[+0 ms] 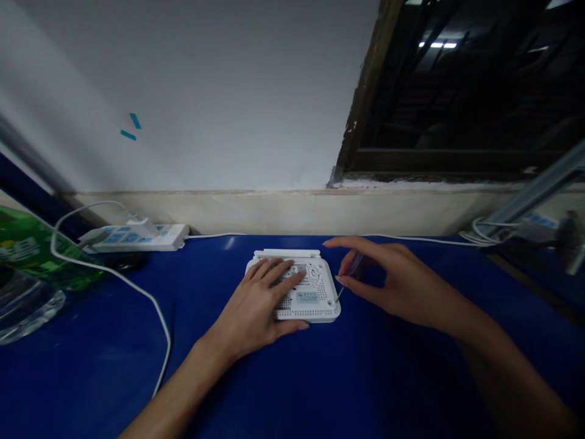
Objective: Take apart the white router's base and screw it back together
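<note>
A white router (311, 292) lies upside down on the blue table (320, 378), its vented underside and label facing up. My left hand (258, 308) rests flat on its left half, fingers stretched out over the label, thumb along the near edge. My right hand (393, 277) hovers just right of the router, thumb and fingers pinched on a small dark-handled tool (354, 268) whose thin tip points down at the router's right edge.
A white power strip (137, 238) with a plug sits at the back left, and its white cable (155, 311) loops across the table. A green plastic bottle (31, 250) lies at the far left. Coiled white cable (479, 235) and a metal bar stand at the back right.
</note>
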Action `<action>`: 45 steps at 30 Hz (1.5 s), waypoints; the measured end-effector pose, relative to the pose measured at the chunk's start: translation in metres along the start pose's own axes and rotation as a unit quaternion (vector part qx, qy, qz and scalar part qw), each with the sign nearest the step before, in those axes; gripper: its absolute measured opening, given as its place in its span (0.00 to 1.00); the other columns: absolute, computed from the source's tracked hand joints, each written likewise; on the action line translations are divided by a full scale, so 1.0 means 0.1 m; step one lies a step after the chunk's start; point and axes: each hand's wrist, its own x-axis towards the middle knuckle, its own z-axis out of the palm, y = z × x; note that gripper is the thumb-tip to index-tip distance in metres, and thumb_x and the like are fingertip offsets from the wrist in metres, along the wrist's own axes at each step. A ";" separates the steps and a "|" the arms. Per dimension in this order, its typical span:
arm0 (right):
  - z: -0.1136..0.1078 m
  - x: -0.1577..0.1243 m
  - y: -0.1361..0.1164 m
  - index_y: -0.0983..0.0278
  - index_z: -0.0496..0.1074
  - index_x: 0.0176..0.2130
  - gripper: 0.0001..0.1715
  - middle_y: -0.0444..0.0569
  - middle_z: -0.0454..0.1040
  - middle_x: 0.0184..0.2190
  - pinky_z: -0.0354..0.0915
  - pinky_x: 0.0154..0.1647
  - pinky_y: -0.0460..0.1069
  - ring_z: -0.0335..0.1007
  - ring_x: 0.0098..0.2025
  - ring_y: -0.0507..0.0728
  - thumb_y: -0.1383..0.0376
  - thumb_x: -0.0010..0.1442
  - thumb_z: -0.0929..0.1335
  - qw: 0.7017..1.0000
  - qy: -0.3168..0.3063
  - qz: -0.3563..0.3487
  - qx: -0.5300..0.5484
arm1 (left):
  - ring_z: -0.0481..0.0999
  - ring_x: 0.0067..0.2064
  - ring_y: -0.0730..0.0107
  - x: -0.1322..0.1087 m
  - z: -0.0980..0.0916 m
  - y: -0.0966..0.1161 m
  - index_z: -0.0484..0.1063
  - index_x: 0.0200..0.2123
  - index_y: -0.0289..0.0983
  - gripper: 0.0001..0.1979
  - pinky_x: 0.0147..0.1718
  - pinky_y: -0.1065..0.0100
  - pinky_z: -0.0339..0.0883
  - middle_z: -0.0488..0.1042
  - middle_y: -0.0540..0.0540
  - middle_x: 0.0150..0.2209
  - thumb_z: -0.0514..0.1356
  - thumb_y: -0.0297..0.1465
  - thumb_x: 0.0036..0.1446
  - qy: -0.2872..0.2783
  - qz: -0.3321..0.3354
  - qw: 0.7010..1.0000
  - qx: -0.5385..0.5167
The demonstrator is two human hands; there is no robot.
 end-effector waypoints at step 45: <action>0.21 -0.01 -0.31 0.55 0.60 0.69 0.36 0.50 0.74 0.59 0.69 0.55 0.55 0.73 0.57 0.60 0.71 0.65 0.64 0.985 -0.073 -0.085 -0.130 | 0.58 0.71 0.46 -0.05 0.02 -0.03 0.58 0.70 0.45 0.41 0.68 0.42 0.50 0.58 0.39 0.71 0.60 0.58 0.60 -0.001 0.017 1.000 0.007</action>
